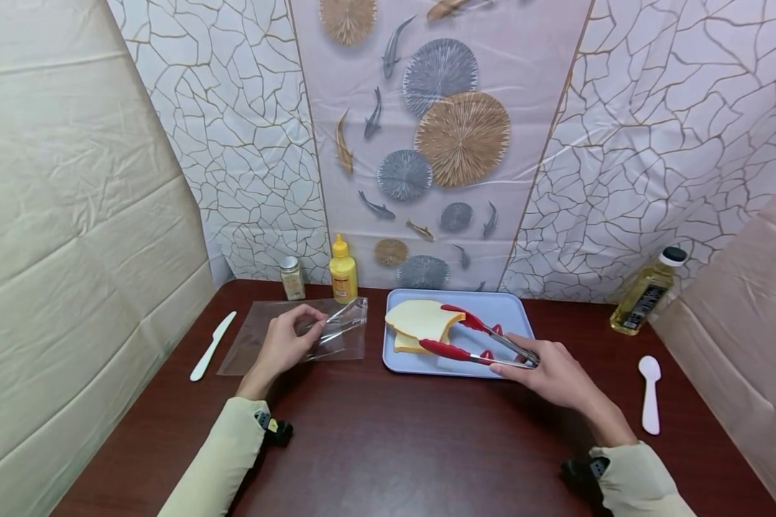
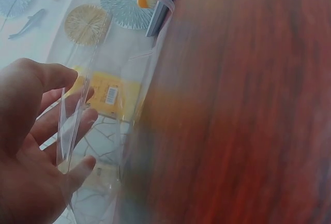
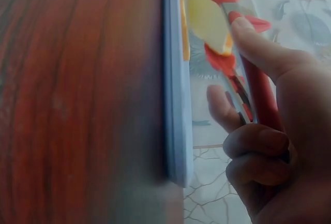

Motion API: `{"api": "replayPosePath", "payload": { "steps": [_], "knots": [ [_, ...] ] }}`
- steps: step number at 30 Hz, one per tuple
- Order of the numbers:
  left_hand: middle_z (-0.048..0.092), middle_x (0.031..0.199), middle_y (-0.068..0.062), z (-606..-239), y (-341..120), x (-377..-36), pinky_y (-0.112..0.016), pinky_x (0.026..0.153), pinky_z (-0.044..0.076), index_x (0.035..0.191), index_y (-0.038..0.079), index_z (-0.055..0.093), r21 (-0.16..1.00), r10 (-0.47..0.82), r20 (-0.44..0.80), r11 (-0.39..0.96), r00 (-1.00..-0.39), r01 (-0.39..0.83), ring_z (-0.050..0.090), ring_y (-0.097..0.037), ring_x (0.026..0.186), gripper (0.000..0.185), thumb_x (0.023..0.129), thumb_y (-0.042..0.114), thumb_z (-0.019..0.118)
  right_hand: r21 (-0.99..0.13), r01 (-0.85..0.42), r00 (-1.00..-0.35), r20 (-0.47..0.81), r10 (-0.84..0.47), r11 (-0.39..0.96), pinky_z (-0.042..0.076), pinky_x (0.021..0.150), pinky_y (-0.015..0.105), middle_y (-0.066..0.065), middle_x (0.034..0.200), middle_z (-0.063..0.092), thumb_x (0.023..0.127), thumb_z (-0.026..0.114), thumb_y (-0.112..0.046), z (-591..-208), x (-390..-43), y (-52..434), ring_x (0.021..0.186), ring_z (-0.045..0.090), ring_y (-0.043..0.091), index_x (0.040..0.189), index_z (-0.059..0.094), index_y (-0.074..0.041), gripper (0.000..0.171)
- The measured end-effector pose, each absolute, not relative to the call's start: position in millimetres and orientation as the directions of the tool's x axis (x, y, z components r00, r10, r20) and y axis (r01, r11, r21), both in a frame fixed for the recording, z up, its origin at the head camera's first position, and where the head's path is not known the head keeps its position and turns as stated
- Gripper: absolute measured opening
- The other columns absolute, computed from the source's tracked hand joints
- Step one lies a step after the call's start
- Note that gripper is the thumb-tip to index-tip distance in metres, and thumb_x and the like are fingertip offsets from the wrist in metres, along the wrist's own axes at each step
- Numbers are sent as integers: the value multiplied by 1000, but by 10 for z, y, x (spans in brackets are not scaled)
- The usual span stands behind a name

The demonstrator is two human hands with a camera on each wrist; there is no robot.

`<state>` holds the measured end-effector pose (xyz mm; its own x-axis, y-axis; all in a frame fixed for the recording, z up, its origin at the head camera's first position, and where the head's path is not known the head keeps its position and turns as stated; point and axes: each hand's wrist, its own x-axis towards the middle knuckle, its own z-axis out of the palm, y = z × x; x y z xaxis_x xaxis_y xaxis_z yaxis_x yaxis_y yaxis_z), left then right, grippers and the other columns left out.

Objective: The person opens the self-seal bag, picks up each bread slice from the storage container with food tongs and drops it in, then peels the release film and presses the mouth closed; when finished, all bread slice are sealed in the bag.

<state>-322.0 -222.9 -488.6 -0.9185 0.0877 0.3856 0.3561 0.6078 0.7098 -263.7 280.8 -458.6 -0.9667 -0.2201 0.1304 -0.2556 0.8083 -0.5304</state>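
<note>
Lower bread slice (image 1: 406, 343) half hidden under upper slice (image 1: 423, 318) and tongs (image 1: 478, 341).

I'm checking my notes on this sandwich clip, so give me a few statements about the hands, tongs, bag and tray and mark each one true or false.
1. The right hand holds red-tipped tongs closed on a bread slice. True.
2. The bread is already inside the clear plastic bag. False: it is over the blue tray, gripped by the tongs.
3. The left hand pinches the edge of the plastic bag. True.
4. The white plastic knife lies on the tray. False: it lies on the table, left of the bag.
5. The oil bottle stands beside the yellow squeeze bottle. False: it stands at the far right; a small spice jar is beside the yellow one.
</note>
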Motion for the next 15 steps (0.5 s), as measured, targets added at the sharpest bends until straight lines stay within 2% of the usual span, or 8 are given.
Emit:
{"api": "replayPosePath", "payload": {
  "steps": [3,4,7,10,12,13,15],
  "knots": [
    [84,111,-4,-4870,-2222,-3219,-48,87,57,111,15,78,704,93,406,602,-909,376,74,-22,98,11,102,21,77,-565,-263,-965,143,-221,782,43,65,27,15,120,76,87,82,-68,-4615,-2648,2815,94,58,22,151,63,-8,90],
    [84,111,-4,-4863,-2220,-3219,-48,88,57,111,15,78,702,94,414,600,-905,383,75,-22,99,10,102,20,78,-576,-263,-965,143,-221,774,44,65,27,14,118,76,87,82,-67,-4620,-2649,2811,94,58,22,152,63,-8,90],
    [84,110,-4,-4848,-2217,-3222,-49,90,58,110,15,78,704,96,431,587,-897,401,77,-23,102,9,101,17,78,-599,-273,-961,148,-232,752,45,64,26,8,102,75,88,83,-63,-4632,-2654,2790,90,58,21,152,62,-9,86],
    [84,112,-4,-4845,-2225,-3223,-53,96,60,110,16,78,715,92,430,572,-898,401,78,-24,111,10,101,16,79,-614,-283,-958,151,-243,737,45,61,26,1,83,66,88,85,-61,-4640,-2657,2741,81,56,18,152,63,-11,84],
    [83,112,-4,-4853,-2235,-3222,-55,99,60,111,16,78,721,92,427,565,-900,400,78,-25,114,10,101,16,78,-609,-301,-953,161,-258,733,45,61,26,0,78,63,88,85,-60,-4653,-2667,2701,77,56,17,152,63,-13,83],
    [83,112,-4,-4853,-2238,-3222,-56,100,60,111,15,78,725,92,426,561,-900,400,78,-26,115,10,101,16,78,-605,-311,-949,165,-267,733,45,61,27,0,78,63,88,85,-60,-4657,-2672,2682,76,56,16,152,64,-14,82],
    [83,113,-4,-4853,-2243,-3223,-56,102,60,111,15,78,730,91,423,556,-902,398,77,-25,116,10,101,17,78,-586,-334,-942,183,-281,738,47,65,27,2,87,71,88,85,-61,-4670,-2687,2638,80,58,15,151,64,-15,81]
  ]
}}
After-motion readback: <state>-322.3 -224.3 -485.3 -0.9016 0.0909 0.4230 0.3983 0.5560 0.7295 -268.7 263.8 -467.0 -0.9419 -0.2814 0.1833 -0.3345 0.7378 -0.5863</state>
